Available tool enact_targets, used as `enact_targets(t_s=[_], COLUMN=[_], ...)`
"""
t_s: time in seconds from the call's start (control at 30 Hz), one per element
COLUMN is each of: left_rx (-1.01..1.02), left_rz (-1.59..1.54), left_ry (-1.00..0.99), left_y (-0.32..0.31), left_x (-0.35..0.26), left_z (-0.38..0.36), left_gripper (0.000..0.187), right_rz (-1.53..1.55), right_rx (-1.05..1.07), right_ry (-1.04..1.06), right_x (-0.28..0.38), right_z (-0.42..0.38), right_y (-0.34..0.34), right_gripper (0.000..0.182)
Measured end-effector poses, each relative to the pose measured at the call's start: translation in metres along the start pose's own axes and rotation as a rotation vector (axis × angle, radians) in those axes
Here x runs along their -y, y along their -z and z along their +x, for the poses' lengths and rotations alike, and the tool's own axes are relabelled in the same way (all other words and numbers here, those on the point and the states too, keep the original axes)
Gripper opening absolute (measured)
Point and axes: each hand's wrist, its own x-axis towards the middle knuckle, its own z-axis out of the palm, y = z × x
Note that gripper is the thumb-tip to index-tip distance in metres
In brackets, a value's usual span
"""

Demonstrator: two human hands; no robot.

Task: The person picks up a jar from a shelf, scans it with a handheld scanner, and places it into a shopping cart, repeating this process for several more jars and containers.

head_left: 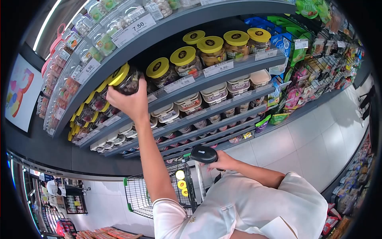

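Observation:
My left hand [129, 101] is stretched up to the upper shelf, its fingers and thumb closed around a clear jar [131, 81] of dark contents. The jar has a yellow lid and is tilted. Beside it on the same shelf stand more yellow-lidded jars [185, 59]. Low at my right side, my right hand [223, 161] is closed on a black handheld scanner [204, 154]; part of its grip is hidden. Below the scanner is a shopping cart [149, 191] with several yellow-lidded items [181, 184] in it.
A higher shelf [191, 18] with clear tubs overhangs the jars. White-lidded tubs [214, 92] line the shelf below. Price tags [219, 69] run along the shelf edges. Bagged snacks [298, 95] hang to the right, above the tiled floor [278, 143].

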Motion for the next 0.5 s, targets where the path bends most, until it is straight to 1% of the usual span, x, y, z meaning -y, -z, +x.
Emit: enact_targets(t_s=[0.07,0.1,0.17,0.2,0.23,0.27,0.3,0.37,0.43,0.5], left_rx=[0.040,0.035,0.124,0.190,0.256,0.315,0.374,0.447,0.523,0.497], left_rz=[-0.131,-0.211,-0.385,-0.613,-0.810,-0.922,-1.033,-1.283,-1.405,-1.592], left_ry=[-0.008,-0.051,-0.021,0.075,0.176,0.260,0.351,0.596,0.842,1.060], left_y=[0.018,0.028,0.054,0.065,0.076,0.089,0.100,0.118,0.130,0.132], left_x=[-0.001,0.000,0.001,0.004,0.001,0.003,0.006,0.002,0.013,0.012], left_z=[-0.009,-0.014,-0.031,-0.046,-0.059,-0.076,-0.095,-0.132,-0.170,-0.202], left_gripper=[0.089,0.088,0.087,0.086,0.089,0.091,0.092,0.088,0.088,0.084], right_rz=[0.021,0.027,0.087,0.120,0.153,0.175,0.212,0.230,0.142,-0.051], right_rx=[-0.043,-0.084,-0.060,-0.083,-0.108,-0.060,-0.071,-0.079,-0.112,-0.190], right_ry=[0.046,0.030,0.128,0.146,0.165,0.234,0.274,0.337,0.350,0.367], right_x=[0.024,0.025,0.038,0.056,0.070,0.071,0.075,0.096,0.096,0.087], right_z=[-0.005,-0.006,-0.007,-0.012,-0.016,-0.015,-0.017,-0.029,-0.034,-0.041], right_y=[0.003,0.006,0.012,0.009,0.007,0.012,0.011,0.004,0.006,0.008], right_gripper=[0.035,0.035,0.039,0.041,0.044,0.051,0.055,0.059,0.057,0.053])
